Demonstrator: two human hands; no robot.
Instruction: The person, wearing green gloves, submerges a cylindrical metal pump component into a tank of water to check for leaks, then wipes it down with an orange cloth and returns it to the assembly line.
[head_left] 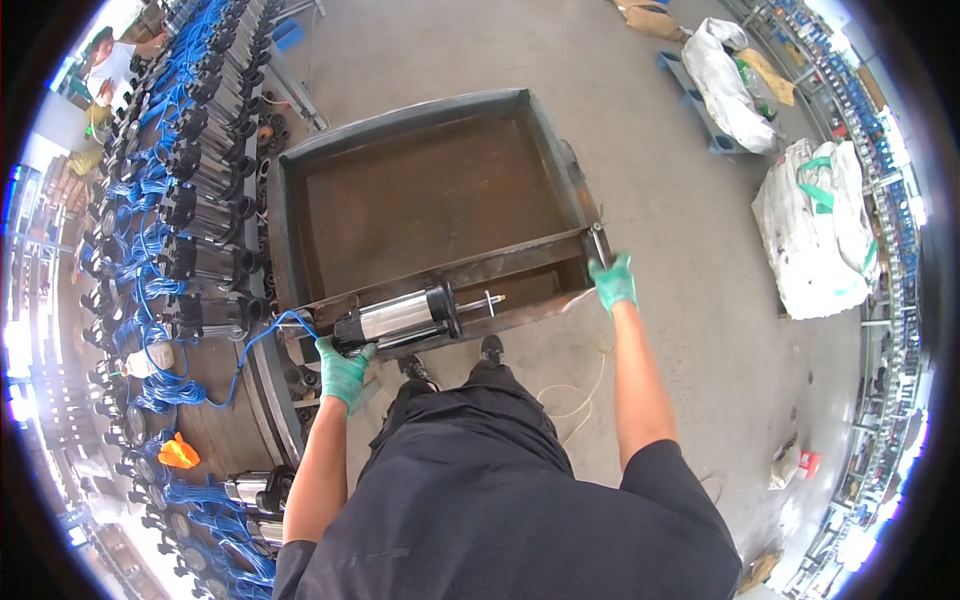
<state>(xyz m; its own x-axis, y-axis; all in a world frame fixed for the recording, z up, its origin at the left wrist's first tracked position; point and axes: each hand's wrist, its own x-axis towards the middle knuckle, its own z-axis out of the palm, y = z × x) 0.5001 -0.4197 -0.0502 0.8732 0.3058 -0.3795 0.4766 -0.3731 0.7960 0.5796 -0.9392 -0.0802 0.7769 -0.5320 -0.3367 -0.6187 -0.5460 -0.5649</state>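
Observation:
A silver cylindrical pump (395,318) with black ends lies across the near edge of a metal tank (400,112). My left hand (342,374), in a green glove, grips the pump's black left end from the near side. A blue cable (243,358) runs from that end to the bench. From the pump's right end sticks a metal rod with a crossbar (488,302). My right hand (614,284), also gloved in green, is closed around a short metal lever (599,243) at the tank's near right corner. Its fingertips are partly hidden.
Along the left, a long bench (235,425) bears rows of similar pumps with coiled blue cables and an orange cloth (179,452). White sacks (815,230) stand on the right. A thin hose (590,395) lies on the floor. A person (112,70) is at the far left.

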